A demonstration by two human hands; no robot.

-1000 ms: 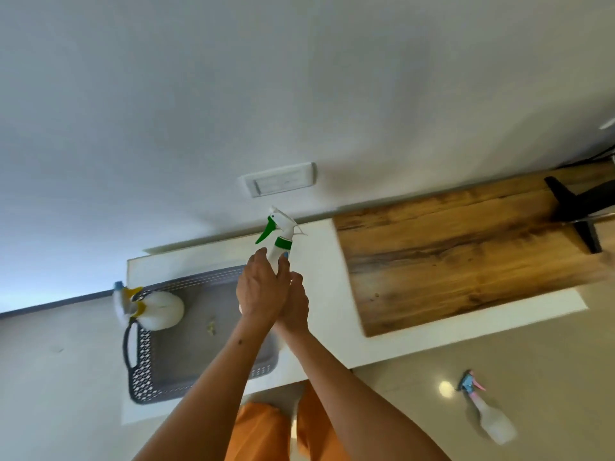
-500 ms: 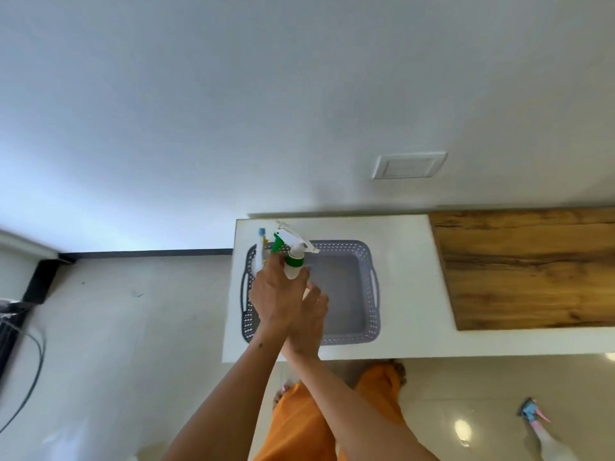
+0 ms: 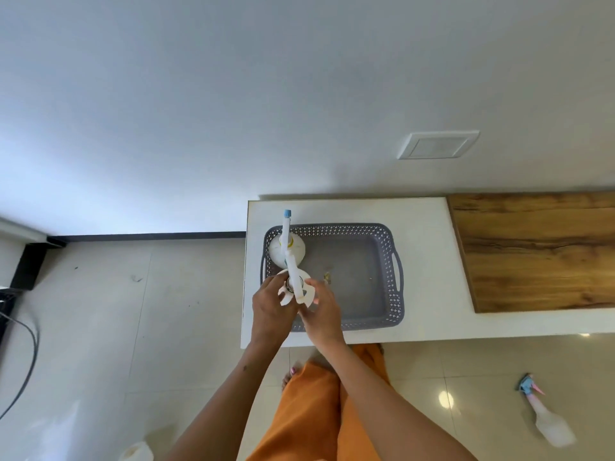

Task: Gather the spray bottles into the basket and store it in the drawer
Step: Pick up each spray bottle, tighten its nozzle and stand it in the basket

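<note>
1. Grip: my left hand [image 3: 271,306] and right hand [image 3: 321,311] are both closed around a white spray bottle [image 3: 294,289], seen from above, in the grey basket's [image 3: 396,304] near-left corner; I cannot tell if it rests on the floor of it.
2. Just beyond the grip: a second bottle [image 3: 287,249], already in the basket.
3. Well right of the grip, on the floor: a pink-and-blue bottle [image 3: 542,417], uncollected.
4. Step: gathering, partway.
5. Next, I judge: let go upright, then fetch the floor bottle.

Two white spray bottles [image 3: 289,257] upright in grey basket [image 3: 366,261].
</note>
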